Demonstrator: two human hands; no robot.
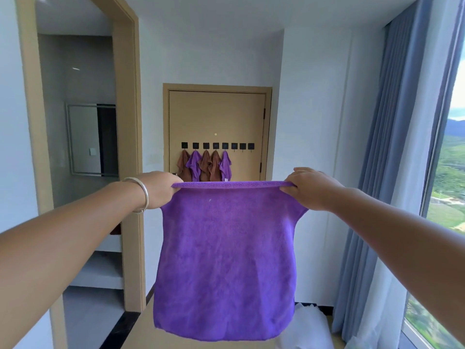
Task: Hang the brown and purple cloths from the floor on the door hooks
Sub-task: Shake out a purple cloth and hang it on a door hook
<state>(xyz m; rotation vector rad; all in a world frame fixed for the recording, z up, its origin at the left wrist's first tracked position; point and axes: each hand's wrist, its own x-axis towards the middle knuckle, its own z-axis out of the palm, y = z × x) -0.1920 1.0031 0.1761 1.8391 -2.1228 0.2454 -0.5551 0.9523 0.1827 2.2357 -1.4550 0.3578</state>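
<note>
A: Which step is the person on?

B: They hold a purple cloth (224, 260) stretched out at arm's length, facing the door (216, 117) from well back. The left hand (157, 188) pinches the top left corner and the right hand (308, 188) pinches the top right corner, each grip closed on the hem, so the cloth hangs flat between them, below the row of hooks (217, 146) as seen from here.

A: How far along is the job?

B: Five cloths already hang on the door, three brown (206, 165) and two purple (193, 165). They fill the hooks from the left end of the row. The three hooks at the right end look bare.

A: So what does the next move need?

B: Probably a walk up to the door, then a regrip. A flat hem will not catch easily, so one hand likely has to find a loop or bunch a corner, then slip it over the first bare hook right of the hanging purple cloth.
</note>
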